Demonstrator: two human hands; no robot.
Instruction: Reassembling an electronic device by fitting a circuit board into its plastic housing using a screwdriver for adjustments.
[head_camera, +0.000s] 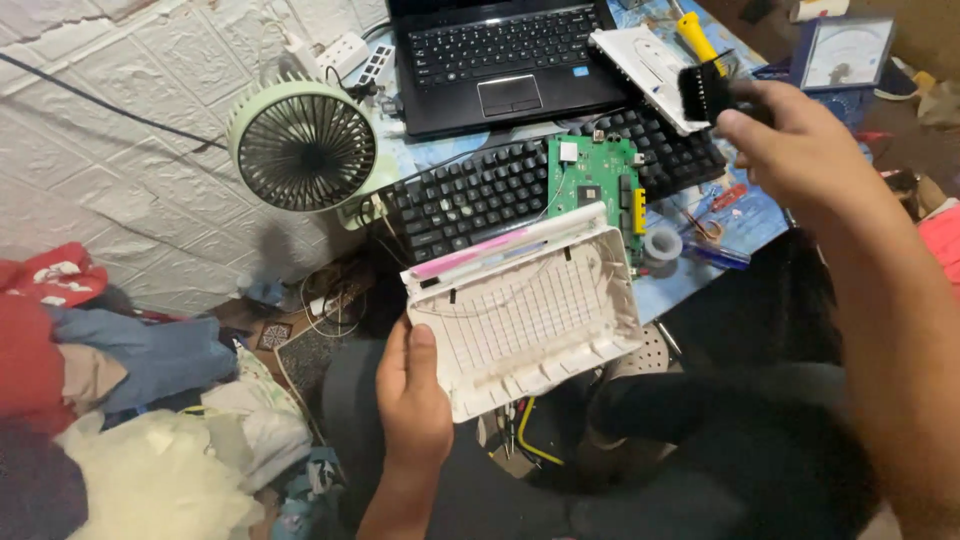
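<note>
Cluttered table (745, 215) carries a keyboard (470, 200) and green circuit board (592, 180). Left hand (412, 395) grips the white plastic casing (525, 310) by its near corner, thumb on the rim. Beyond it, right hand (800, 150) is closed around a black brush (705, 92), raised up.

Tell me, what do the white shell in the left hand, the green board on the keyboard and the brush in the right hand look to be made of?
The white shell in the left hand looks like moulded plastic, matt, with a ribbed grid inside. The green board on the keyboard seems a lacquered circuit board with small parts on it. The brush in the right hand has dark bristles, probably synthetic; its handle is hidden.
</note>
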